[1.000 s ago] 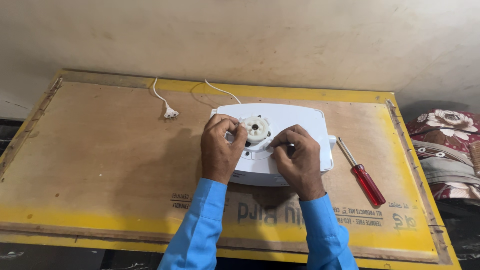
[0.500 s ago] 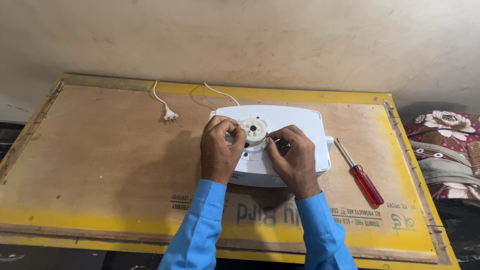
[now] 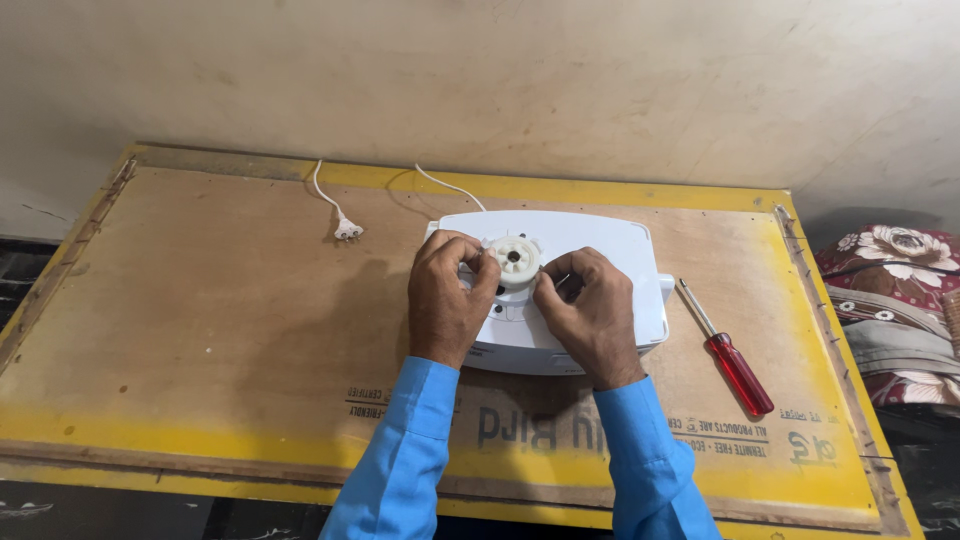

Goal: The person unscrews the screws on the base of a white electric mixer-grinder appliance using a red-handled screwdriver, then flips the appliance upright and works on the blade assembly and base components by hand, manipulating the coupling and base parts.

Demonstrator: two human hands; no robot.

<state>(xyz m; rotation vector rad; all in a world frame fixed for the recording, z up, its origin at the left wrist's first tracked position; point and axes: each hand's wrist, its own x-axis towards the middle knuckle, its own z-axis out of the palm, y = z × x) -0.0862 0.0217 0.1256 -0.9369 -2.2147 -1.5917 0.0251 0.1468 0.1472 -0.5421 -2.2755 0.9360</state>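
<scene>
White plastic appliance base [image 3: 590, 300] lies flat at table centre, toward 1 o'clock, on the yellow-edged plywood table [image 3: 200, 330]. White plug [image 3: 347, 231] with thin cord at 11 o'clock, well apart. Left hand [image 3: 447, 298] curled over the housing's left side, fingertips pinching at the round toothed coupling [image 3: 516, 259]. Right hand [image 3: 592, 312] likewise clenched at the coupling's right edge; whether it holds a small part, cannot tell. Red-handled screwdriver [image 3: 728, 350] at 3 o'clock, just beside the housing. Housing looks rigid, smooth, probably light; best held by its outer edges.
</scene>
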